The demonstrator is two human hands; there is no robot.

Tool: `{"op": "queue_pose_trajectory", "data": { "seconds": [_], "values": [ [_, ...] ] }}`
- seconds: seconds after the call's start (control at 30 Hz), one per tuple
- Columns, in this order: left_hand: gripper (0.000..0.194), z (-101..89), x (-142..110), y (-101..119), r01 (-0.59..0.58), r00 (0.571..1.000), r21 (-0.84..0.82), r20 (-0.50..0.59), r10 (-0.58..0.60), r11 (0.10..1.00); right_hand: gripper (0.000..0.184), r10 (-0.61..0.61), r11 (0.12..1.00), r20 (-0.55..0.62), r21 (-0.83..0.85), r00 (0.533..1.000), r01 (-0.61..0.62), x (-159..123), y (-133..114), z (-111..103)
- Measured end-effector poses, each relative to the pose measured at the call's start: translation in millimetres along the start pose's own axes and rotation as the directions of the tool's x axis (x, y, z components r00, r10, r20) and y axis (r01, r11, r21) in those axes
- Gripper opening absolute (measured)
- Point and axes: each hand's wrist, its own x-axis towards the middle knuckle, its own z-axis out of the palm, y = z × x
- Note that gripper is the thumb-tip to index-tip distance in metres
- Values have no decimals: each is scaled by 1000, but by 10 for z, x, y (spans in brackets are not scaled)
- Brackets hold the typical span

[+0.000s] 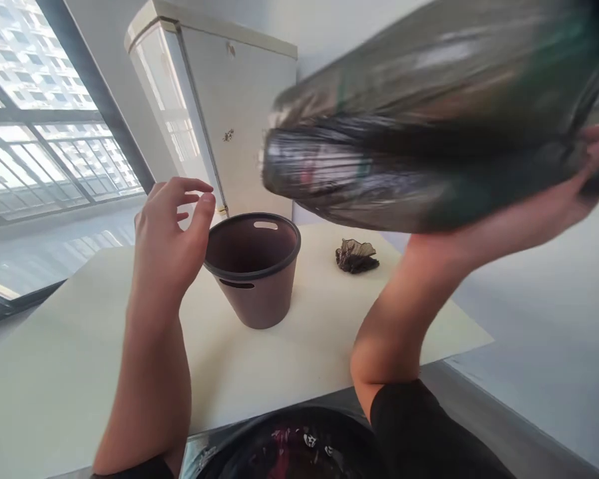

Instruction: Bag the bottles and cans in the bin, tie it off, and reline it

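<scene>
My right hand (586, 179) is raised at the far right and grips a full black plastic bag (419, 126), which is held high and blurred by motion. My left hand (172, 229) hovers just left of a dark brown bin (253, 269) on the table. Its fingers are curled apart and nothing is in them; the thumb is close to the bin's rim. The bin stands upright and looks empty inside, with a slot handle on its near side.
A crumpled dark bag (357, 256) lies on the cream table (54, 359) behind and right of the bin. A white fridge (219, 113) stands behind the table, windows at left. A black-lined bin (289, 446) sits below the table's near edge.
</scene>
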Motion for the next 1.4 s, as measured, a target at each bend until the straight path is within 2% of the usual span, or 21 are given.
{"op": "queue_pose_trajectory", "data": {
  "seconds": [0.03, 0.07, 0.1, 0.17, 0.2, 0.23, 0.27, 0.3, 0.33, 0.37, 0.43, 0.53, 0.6, 0.73, 0.9, 1.07, 1.13, 1.2, 1.27, 1.33, 1.4],
  "values": [
    [19, -5, 0, -9, 5, 1000, 1, 5, -5, 1000, 94, -37, 999, -22, -5, 999, 37, 34, -30, -107],
    [19, -11, 0, -18, 5, 1000, -4, 4, -5, 1000, 86, -162, 987, -93, -8, 982, 162, 83, -44, -214],
    [18, -19, 1, -28, 2, 1000, -11, 2, -2, 1000, 72, -324, 945, -179, -28, 929, 325, 148, -39, -317],
    [18, -38, 4, -44, -8, 1000, -35, 2, 8, 999, 40, -578, 813, -254, -104, 776, 572, 331, 39, -496],
    [18, -49, 6, -49, -9, 1000, -46, 10, 9, 999, 29, -641, 763, -266, -124, 720, 634, 443, 119, -566],
    [18, -59, 7, -53, -5, 1000, -52, 22, 6, 999, 26, -657, 749, -279, -139, 700, 648, 561, 229, -623],
    [18, -69, 8, -55, 2, 999, -54, 36, -1, 999, 26, -622, 782, -261, -159, 738, 603, 677, 369, -668],
    [18, -79, 9, -54, 12, 999, -53, 49, -10, 999, 29, -552, 833, -223, -200, 804, 516, 783, 535, -705],
    [18, -88, 10, -51, 22, 998, -52, 60, -19, 998, 36, -483, 870, -241, -240, 842, 431, 874, 721, -737],
    [18, -99, 11, -46, 33, 997, -53, 69, -29, 998, 39, -384, 904, -205, -280, 901, 322, 943, 920, -766],
    [16, -123, 13, -29, 50, 995, -65, 84, -45, 997, 43, -191, 955, -292, -276, 937, 108, 1007, 1323, -822],
    [13, -174, 17, 6, 101, 988, -87, 125, -90, 991, 45, 107, 959, -297, -223, 949, -177, 958, 1837, -904],
    [12, -209, 20, 25, 151, 978, -92, 159, -135, 984, 47, 225, 920, -222, -272, 949, -282, 888, 2083, -958],
    [8, -235, 25, 9, 182, 971, -164, 186, -151, 970, 44, 319, 856, -114, -390, 941, -338, 802, 2352, -1085],
    [11, -203, 21, -93, 78, 982, -250, 185, -31, 965, 35, 334, 759, -149, -543, 931, -359, 831, 2370, -1408],
    [13, -193, 24, -132, 129, 975, -306, 210, -65, 943, 35, 460, 500, -170, -761, 872, -412, 945, 2107, -1881],
    [13, -189, 29, -139, 154, 972, -336, 220, -81, 929, 37, 503, 395, -141, -840, 853, -371, 960, 1985, -2015],
    [15, -177, 32, -152, 159, 973, -401, 216, -76, 902, 40, 566, 332, -59, -897, 822, -293, 923, 1896, -2085],
    [16, -160, 30, -162, 156, 975, -430, 213, -68, 889, 42, 662, 284, 50, -940, 748, -189, 835, 1846, -2108],
    [15, -143, 23, -154, 151, 975, -386, 212, -72, 910, 34, 756, 236, 128, -968, 642, -85, 716, 1802, -2115],
    [13, -133, 14, -120, 145, 977, -320, 196, -84, 936, 19, 839, 190, 155, -982, 522, -13, 598, 1711, -2116]
  ]
}}
